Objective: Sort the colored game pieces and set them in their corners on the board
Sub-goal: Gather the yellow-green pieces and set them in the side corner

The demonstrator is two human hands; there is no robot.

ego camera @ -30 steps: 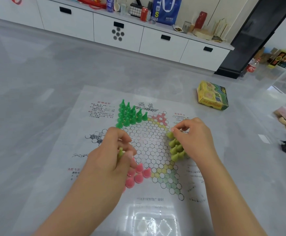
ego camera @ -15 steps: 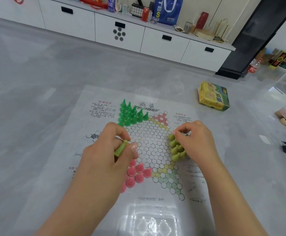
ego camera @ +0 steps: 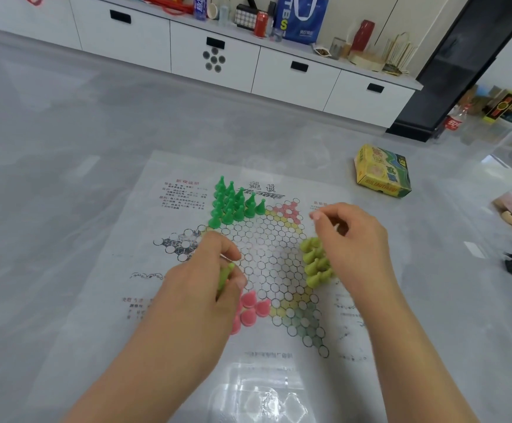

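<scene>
Head view: the left hand [ego camera: 206, 279] has its fingers and thumb curled round one yellow-green piece [ego camera: 226, 275], which lies tilted in the grip, its long axis running up and away from the palm. The matching yellow-green group [ego camera: 315, 264] stands across the grid to the right of that grip, at the board's [ego camera: 145, 319] right corner, just under the right hand [ego camera: 352, 239]. So the held piece probably has to cross rightward over the open hexagon cells, and the right hand is the nearer one to that corner. The right hand hovers with fingers bent and fingertips drawn together; whether it pinches anything cannot be told. Beyond the left grip stands a tight cluster of dark green pieces [ego camera: 233, 203]; below and just right of it lie the pink pieces [ego camera: 250, 309], partly hidden by the wrist. The pieces look like smooth moulded plastic cones on round bases; the board is a thin glossy printed sheet.
</scene>
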